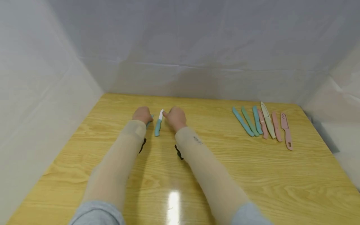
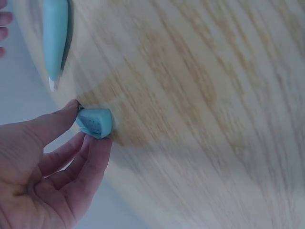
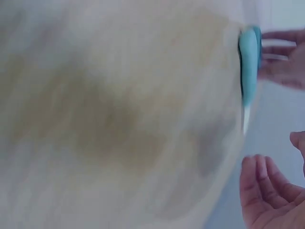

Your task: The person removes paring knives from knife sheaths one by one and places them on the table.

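A small paring knife with a teal handle (image 1: pixel 158 128) and a white blade (image 1: pixel 161 114) lies on the table between the two hands. My left hand (image 1: pixel 142 115) pinches a teal knife sheath (image 2: pixel 97 122) between thumb and fingers, just left of the knife; its hollow end shows in the left wrist view. My right hand (image 1: pixel 176 118) is beside the blade tip on the right. In the right wrist view its fingers (image 3: pixel 259 186) are loosely bent, with nothing between them and the thumb, apart from the knife.
At the right of the wooden table (image 1: pixel 253 175) lies a row of several knives and sheaths: teal ones (image 1: pixel 243 122), a green one (image 1: pixel 250 122), a cream one (image 1: pixel 268 120) and pink ones (image 1: pixel 287 132). Pale sheeting (image 1: pixel 180 47) closes off the back and sides.
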Demonstrator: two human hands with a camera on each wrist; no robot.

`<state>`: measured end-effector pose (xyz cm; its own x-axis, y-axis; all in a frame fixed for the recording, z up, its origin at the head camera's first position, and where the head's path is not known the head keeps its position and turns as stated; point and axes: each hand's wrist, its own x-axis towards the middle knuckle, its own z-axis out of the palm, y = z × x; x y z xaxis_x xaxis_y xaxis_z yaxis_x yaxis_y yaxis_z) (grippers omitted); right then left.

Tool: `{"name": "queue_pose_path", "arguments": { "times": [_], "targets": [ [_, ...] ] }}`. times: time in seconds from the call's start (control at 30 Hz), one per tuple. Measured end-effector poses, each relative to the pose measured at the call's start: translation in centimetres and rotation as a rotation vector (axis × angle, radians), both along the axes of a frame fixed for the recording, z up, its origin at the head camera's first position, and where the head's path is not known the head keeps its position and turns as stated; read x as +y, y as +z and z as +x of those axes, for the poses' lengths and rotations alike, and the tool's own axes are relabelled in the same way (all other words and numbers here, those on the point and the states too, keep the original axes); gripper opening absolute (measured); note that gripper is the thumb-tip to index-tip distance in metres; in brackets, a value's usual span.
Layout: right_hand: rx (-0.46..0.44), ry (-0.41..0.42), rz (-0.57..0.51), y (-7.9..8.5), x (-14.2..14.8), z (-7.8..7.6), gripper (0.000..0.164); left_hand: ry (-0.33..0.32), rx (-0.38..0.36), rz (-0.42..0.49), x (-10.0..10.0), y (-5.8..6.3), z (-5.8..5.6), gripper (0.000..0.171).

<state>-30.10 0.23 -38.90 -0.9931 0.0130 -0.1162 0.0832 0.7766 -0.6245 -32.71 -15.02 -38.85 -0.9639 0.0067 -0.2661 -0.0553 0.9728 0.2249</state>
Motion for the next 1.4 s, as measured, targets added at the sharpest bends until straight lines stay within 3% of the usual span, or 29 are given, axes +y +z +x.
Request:
{"name": "queue_pose_path", "arguments": {
  "times": [0.13, 0.33, 0.5, 0.77, 1.03, 1.07, 1.23, 1.4],
  "targets": [
    [0.042, 0.015, 0.071, 1.0, 2.2, -0.7, 0.041, -0.002, 0.011, -0.016, 0.1, 0.1, -0.1, 0.033],
    [0.031, 0.119, 0.160, 1.9, 5.6, -2.0, 0.058, 0.004, 0.015, -0.014, -0.3, 0.2, 0.2, 0.034],
    [0.056, 0.198, 0.280, 1.7, 8.9, -2.3, 0.077, -0.002, 0.015, -0.004, -0.9, 0.1, 0.6, 0.034],
    [0.012, 0.198, 0.250, 0.6, 14.9, -0.9, 0.095, -0.002, 0.015, -0.016, -0.6, 0.1, 0.3, 0.036],
    [-0.036, 0.203, 0.249, -0.3, 21.2, 0.8, 0.098, -0.010, 0.023, -0.030, -0.4, 0.1, 0.4, 0.037],
    [-0.023, 0.202, 0.245, -1.0, 22.1, 0.6, 0.102, -0.009, 0.023, -0.027, -0.4, 0.1, 0.3, 0.037],
    [-0.098, 0.165, 0.191, -1.2, 24.4, 2.0, 0.106, -0.004, 0.020, -0.027, -0.8, 0.0, 0.1, 0.039],
    [-0.149, 0.154, 0.210, -0.8, 25.1, 3.3, 0.101, -0.005, 0.013, -0.040, -1.0, 0.3, 0.2, 0.039]
  ]
}}
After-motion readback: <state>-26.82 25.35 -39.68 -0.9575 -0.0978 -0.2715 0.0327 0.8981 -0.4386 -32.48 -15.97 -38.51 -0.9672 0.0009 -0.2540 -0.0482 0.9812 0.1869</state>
